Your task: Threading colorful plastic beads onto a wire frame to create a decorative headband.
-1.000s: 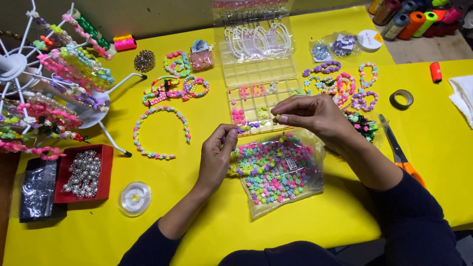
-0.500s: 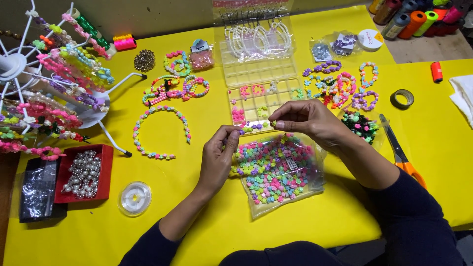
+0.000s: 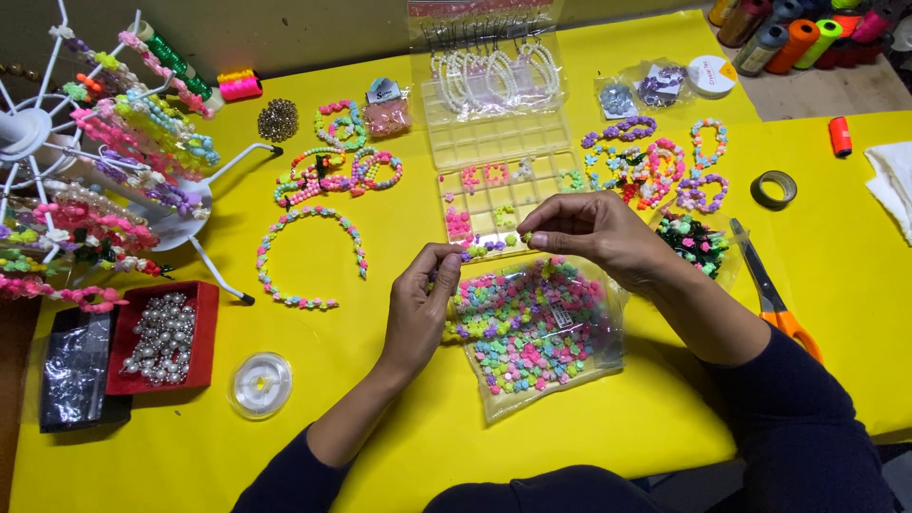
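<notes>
Yellow counter (image 3: 608, 446) spread with bracelets and a clear compartment box (image 3: 499, 195), all within reach; clear bag of pastel flower beads (image 3: 537, 332) lying open just under both hands, handy for picking; left hand (image 3: 423, 309) pinching a fine strand's end; right hand (image 3: 594, 233) pinching one small bead (image 3: 527, 237) close beside it.

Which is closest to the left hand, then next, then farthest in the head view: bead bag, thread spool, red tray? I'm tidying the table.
1. Bead bag, just right of the left hand.
2. Thread spool, lower left.
3. Red tray, farther left.
</notes>
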